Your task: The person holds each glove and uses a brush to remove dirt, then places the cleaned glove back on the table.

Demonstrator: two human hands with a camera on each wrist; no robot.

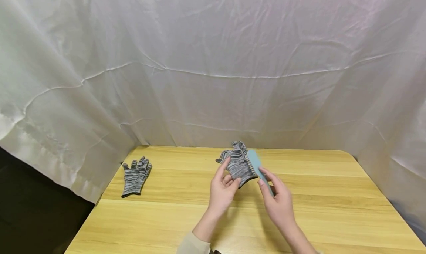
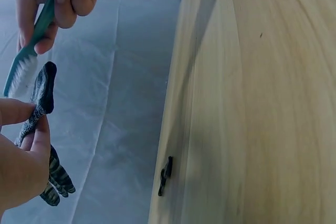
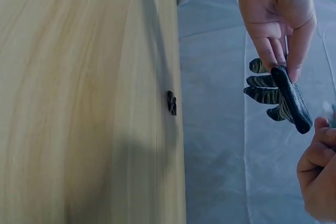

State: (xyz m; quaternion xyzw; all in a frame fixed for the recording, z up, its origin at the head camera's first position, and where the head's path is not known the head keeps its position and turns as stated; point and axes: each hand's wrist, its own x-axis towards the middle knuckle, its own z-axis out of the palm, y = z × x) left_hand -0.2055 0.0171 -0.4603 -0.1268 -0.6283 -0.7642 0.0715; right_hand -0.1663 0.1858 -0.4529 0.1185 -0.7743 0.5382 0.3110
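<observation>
A grey-and-black striped knit glove (image 1: 240, 165) hangs above the table, pinched by my left hand (image 1: 222, 191) between thumb and fingers near its dark cuff. My right hand (image 1: 279, 198) grips a blue-green brush (image 1: 254, 158) by its handle. In the head view the brush's bristles face the glove's side edge and look to touch it. The left wrist view shows the white bristles (image 2: 23, 77) close beside the glove (image 2: 39, 95); contact is hard to judge there. In the right wrist view most of the brush is out of frame, while the glove (image 3: 291, 98) dangles from my left fingers.
A matching striped glove (image 1: 135, 177) lies flat at the left of the wooden table (image 1: 159, 228). Close to the table's edge sits a small dark object (image 2: 165, 176), its kind unclear. Pale fabric (image 1: 213, 102) hangs behind the table and at both sides.
</observation>
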